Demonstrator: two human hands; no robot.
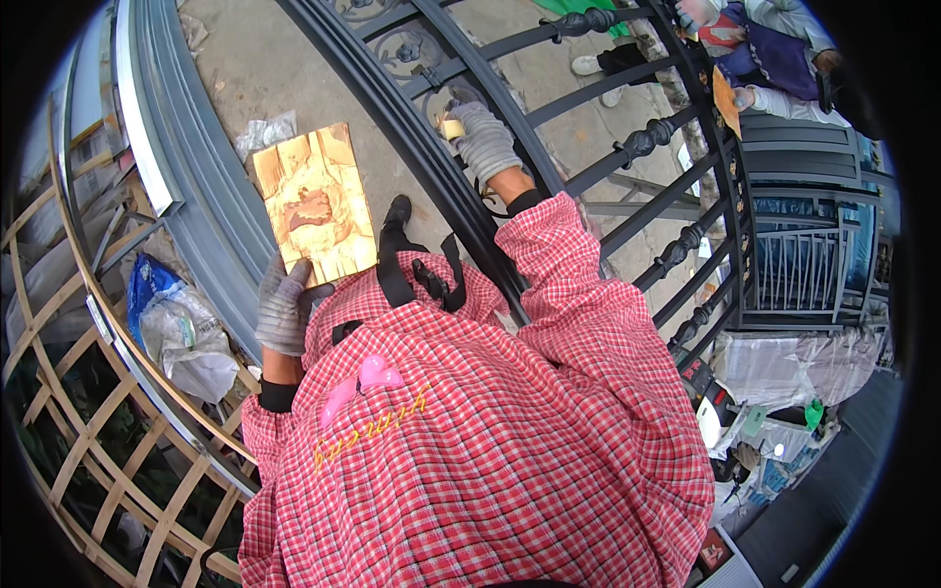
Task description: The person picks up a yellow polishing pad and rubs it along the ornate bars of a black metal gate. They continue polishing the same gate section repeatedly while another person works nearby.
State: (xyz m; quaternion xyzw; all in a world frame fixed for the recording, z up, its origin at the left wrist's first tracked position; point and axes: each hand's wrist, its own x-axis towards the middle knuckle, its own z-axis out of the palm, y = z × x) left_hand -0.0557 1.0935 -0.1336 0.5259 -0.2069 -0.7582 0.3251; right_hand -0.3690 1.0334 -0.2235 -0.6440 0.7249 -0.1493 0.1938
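My left hand, in a grey glove, grips the lower edge of a flat rectangular board. Gold paint is smeared over the board, around a reddish-brown patch in its middle. Further forward and to the right, my gloved right hand is closed on a small pale-yellow block that looks like a sponge. That hand reaches over a dark metal gate, beside a panel of scrollwork. Its fingertips are partly hidden, so I cannot tell whether the block touches the metal.
Dark bars with twisted knobs run along my right. Another person works at the upper right, holding an orange-brown board. To my left are grey metal lengths, a wooden lattice and plastic bags.
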